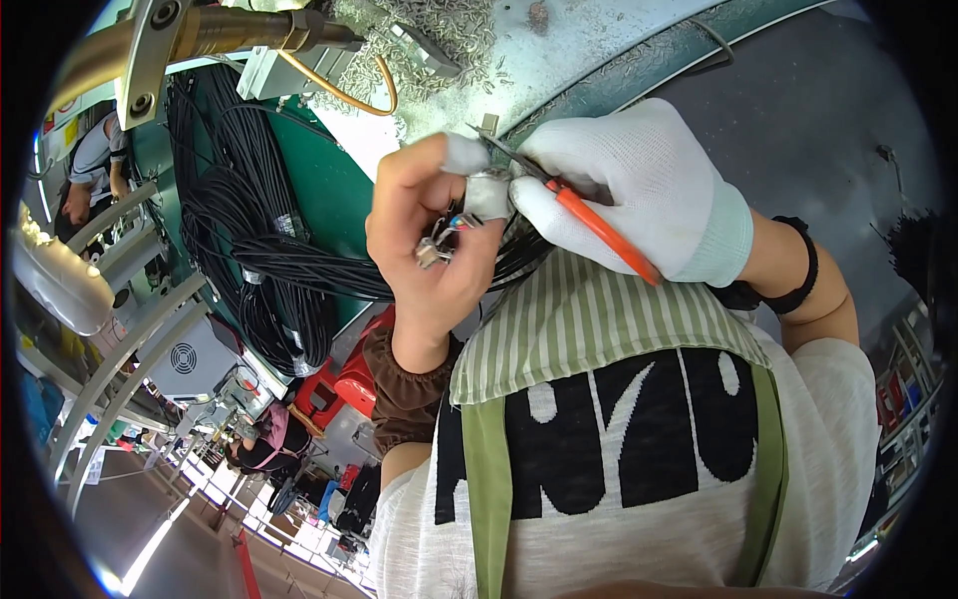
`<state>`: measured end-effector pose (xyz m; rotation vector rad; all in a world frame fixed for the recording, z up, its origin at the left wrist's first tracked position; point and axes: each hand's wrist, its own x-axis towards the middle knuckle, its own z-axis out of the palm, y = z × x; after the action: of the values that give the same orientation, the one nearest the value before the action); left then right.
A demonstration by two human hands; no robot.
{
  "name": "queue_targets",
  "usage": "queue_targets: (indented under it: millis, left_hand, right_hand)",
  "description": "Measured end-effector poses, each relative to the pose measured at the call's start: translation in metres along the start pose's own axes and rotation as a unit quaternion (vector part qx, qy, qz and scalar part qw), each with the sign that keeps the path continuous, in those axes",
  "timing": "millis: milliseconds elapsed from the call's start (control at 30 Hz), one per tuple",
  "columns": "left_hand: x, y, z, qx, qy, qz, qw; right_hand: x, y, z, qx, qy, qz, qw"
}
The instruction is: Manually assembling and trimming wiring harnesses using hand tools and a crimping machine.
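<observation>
My left hand point(424, 225), bare with white covers on some fingertips, is closed around a cable end. Short coloured wires point(463, 222) come out by its fingers, and a small metallic connector point(431, 254) sits against the palm. In a white knit glove with a pale green cuff, my right hand point(639, 180) grips a slim tool with an orange handle point(599, 228). The tool's thin dark metal tip point(499, 142) points up and left, close to the left fingertips. Whether the tip touches the cable is hidden by the fingers.
Bundled black cables point(264, 235) lie on the green surface to the left. Beyond my hands, many small metal bits point(449, 50) cover the white worktop point(569, 45). A brass-coloured machine part point(220, 38) juts in at upper left, with a thin yellow tube point(344, 95). People work farther off.
</observation>
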<state>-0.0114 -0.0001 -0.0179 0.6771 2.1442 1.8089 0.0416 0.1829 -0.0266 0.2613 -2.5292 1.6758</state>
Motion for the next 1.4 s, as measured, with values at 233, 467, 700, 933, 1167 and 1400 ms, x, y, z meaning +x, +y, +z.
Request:
queue_targets:
  millis: [233, 467, 700, 933, 1167, 1400]
  left_hand:
    - [0.008, 0.003, -0.004, -0.023, 0.020, -0.126, 0.992]
    - [0.004, -0.002, 0.008, 0.130, 0.056, -0.005, 0.990]
    - [0.010, -0.009, -0.013, -0.163, 0.037, -0.211, 0.963]
    - [0.044, -0.034, -0.044, -0.247, 0.063, -0.234, 0.938]
    - [0.084, -0.036, -0.051, -0.170, -0.035, -0.196, 0.965]
    - [0.089, -0.031, -0.056, -0.074, -0.047, -0.183, 0.979]
  right_hand:
    - [-0.003, 0.002, 0.007, -0.062, 0.042, -0.029, 0.997]
    - [0.000, 0.007, 0.010, -0.170, 0.073, -0.039, 0.982]
    - [0.011, 0.016, 0.001, 0.003, -0.078, 0.001, 0.997]
    - [0.069, 0.029, -0.027, 0.146, -0.056, 0.080, 0.985]
    - [0.116, 0.039, -0.020, 0.042, -0.098, 0.010, 0.994]
    - [0.121, 0.054, -0.020, -0.013, -0.145, -0.065, 0.987]
